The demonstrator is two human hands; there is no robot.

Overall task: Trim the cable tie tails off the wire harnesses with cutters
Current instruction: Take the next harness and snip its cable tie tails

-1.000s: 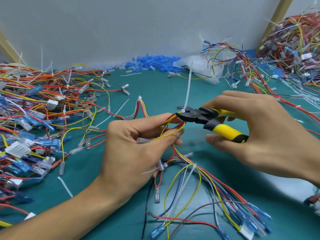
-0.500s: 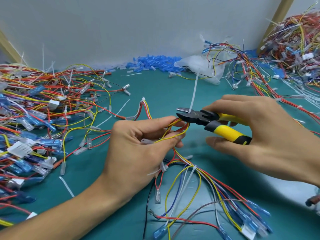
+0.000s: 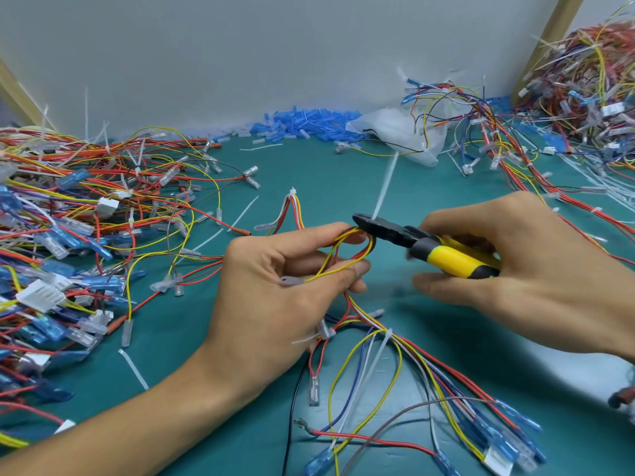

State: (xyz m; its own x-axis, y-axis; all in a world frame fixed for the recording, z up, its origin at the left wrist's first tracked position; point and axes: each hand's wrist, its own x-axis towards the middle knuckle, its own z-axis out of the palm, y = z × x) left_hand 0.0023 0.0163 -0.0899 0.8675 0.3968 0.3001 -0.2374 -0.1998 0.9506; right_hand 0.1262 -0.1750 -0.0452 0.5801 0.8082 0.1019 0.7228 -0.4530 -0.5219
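- Left hand [image 3: 275,286] pinched harness [image 3: 422,360] under cutters [image 3: 412,238]; right hand [image 3: 515,269] gripped their handles.
- Tail [image 3: 385,187] rose above cutters (jaws at its base).
- Risk: low jaws nicking harness insulation.

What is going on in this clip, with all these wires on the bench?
A person is trimming cable ties on a wire harness. The left hand pinches a loop of its yellow and red wires, while the right hand grips yellow-handled cutters. The jaws sit at the base of a white cable tie tail sticking up from the bundle; whether it is cut through cannot be told. Heaps of other harnesses lie on the green mat.
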